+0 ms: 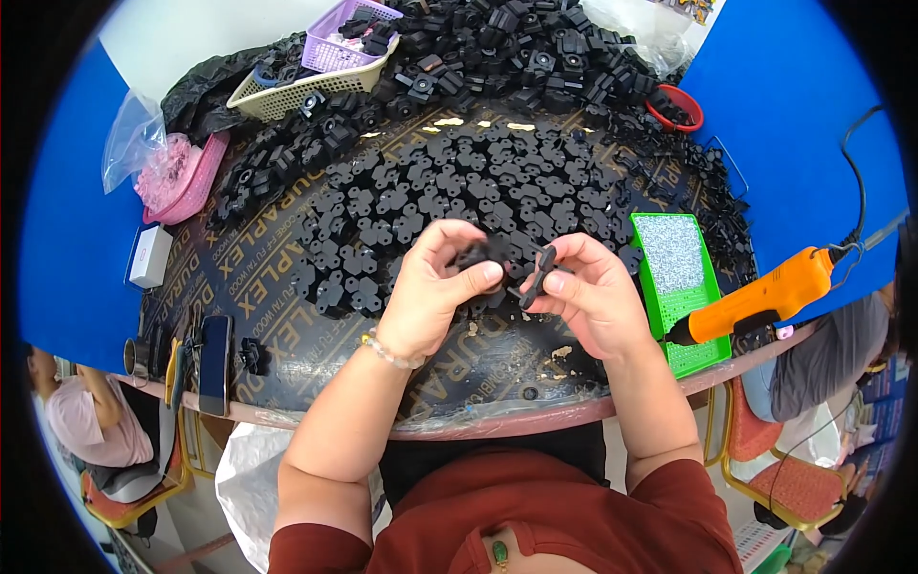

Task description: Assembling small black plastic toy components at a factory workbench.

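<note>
My left hand (442, 284) has its fingers closed round a black plastic part (475, 258), which is partly hidden by the fingers and slightly blurred. Close beside it, my right hand (590, 295) pinches a smaller black plastic piece (541, 275) with thin prongs between thumb and fingers. The two pieces are held a short gap apart, above the near part of the table. Just beyond my hands, many flat black plastic parts (430, 182) lie spread side by side on the dark printed board (277, 330).
An orange electric screwdriver (755, 297) lies across a green tray (708, 359) of small silvery screws at right. Heaped black parts (535, 57) line the back, near a beige basket (316, 91), a purple basket (330, 53) and a red bowl (690, 107). A pink basket (196, 182) and phone (215, 364) are left.
</note>
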The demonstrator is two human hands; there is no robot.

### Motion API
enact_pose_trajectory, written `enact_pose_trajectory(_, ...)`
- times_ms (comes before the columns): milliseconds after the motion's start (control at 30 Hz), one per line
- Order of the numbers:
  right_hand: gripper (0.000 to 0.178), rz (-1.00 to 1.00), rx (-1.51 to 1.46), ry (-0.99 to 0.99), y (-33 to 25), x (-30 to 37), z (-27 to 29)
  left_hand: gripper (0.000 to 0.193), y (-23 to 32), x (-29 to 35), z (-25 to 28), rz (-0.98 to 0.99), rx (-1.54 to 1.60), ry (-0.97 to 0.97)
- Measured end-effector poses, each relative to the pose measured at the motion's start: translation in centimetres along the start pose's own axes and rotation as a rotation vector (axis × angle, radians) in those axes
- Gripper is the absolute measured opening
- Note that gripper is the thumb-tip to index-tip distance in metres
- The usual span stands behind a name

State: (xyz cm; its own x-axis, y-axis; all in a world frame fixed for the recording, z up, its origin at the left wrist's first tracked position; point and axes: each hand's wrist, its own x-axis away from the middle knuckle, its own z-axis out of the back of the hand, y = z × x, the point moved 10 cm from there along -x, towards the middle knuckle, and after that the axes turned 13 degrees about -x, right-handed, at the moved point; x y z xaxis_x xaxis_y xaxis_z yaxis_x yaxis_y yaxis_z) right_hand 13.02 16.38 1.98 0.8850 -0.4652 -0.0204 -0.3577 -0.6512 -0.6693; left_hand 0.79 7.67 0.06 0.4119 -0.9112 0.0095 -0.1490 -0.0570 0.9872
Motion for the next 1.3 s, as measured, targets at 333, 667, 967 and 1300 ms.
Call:
enact_pose_trajectory(333,0.023,0.001,0.092,0.059,1.1,0.1,0.1,0.029,0.1,0.3,-1.9,-0.103,0.132,-0.059)
enact_pose_trajectory(667,0.027,0.115,0.251,0.054,-0.2,0.5,0.0,0.034,0.7,0.5,-2.3,-0.158,0.021,-0.09)
enact_pose_trajectory(967,0.049,0.303,0.923,0.134,-1.9,1.5,-1.9,0.051,3.0,1.4,-2.4,-0.106,-0.098,-0.1)
enact_pose_trajectory(1300,0.038,0.415,1.007,0.187,-7.2,5.0,-0.5,0.05,13.7,7.0,19.9,-0.338,-1.319,0.62)
